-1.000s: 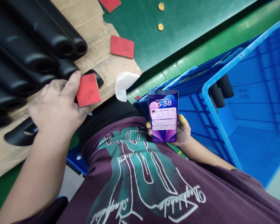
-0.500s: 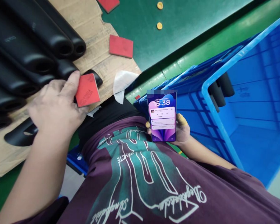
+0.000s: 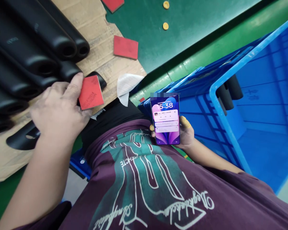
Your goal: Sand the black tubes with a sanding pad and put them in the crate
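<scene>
- Left hand (image 3: 59, 111) half-closed, seemingly gripping a red square pad (image 3: 91, 92), though the grip is partly hidden.
- The pad lies beside black foam tubes (image 3: 36, 41), above a cardboard sheet (image 3: 117, 41).
- It looks light and fairly stiff, easily held by its edges.
- Right hand (image 3: 187, 135) closed around a smartphone (image 3: 165, 119), in front of a blue plastic crate (image 3: 266, 95).

Three red pads (image 3: 126, 48), at least six black tubes (image 3: 38, 41) on one cardboard sheet (image 3: 103, 41), two more in one blue crate (image 3: 227, 134), two gold discs (image 3: 165, 26), one smartphone (image 3: 165, 119), one white tissue (image 3: 127, 86)
</scene>
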Tool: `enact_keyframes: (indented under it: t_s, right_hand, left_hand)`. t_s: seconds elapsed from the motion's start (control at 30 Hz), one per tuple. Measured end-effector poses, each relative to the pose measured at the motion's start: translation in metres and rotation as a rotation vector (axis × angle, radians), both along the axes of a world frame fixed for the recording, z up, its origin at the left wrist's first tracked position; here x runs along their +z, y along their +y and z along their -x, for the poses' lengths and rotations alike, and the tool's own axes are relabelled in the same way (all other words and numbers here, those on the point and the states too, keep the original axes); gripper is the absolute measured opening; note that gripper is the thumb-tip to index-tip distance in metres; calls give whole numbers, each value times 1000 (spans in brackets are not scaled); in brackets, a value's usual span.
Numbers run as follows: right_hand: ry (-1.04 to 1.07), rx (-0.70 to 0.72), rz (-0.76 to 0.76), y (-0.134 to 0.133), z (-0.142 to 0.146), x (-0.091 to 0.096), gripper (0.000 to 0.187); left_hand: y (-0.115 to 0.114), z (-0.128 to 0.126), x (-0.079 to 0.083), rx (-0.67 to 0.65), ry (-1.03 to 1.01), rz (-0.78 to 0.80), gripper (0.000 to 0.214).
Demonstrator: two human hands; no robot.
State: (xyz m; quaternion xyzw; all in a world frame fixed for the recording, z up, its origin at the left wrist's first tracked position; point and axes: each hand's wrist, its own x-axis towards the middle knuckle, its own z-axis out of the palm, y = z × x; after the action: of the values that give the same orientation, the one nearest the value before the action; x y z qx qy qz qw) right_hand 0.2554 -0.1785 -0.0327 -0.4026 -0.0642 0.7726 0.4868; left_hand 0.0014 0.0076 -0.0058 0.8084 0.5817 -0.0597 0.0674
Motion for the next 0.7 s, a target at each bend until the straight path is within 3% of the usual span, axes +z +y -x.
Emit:
enact_keyframes:
  t_s: [0.13,0.37,0.57,0.7]
  right_hand:
    - [-145,25,80,1,0,0,73]
    - [-140,-3,65,-4,-4,-15,70]
    - [-512,83,271,-18,-27,-69,82]
    - [-668,198,343,-40,-45,-112,61]
  left_hand:
    - [1,-1,2,5,-9,20,81]
    - [-1,-1,3,1,2,6,80]
    - [-1,0,3,-31,4,7,78]
    - [-1,3,1,-42,4,-19,80]
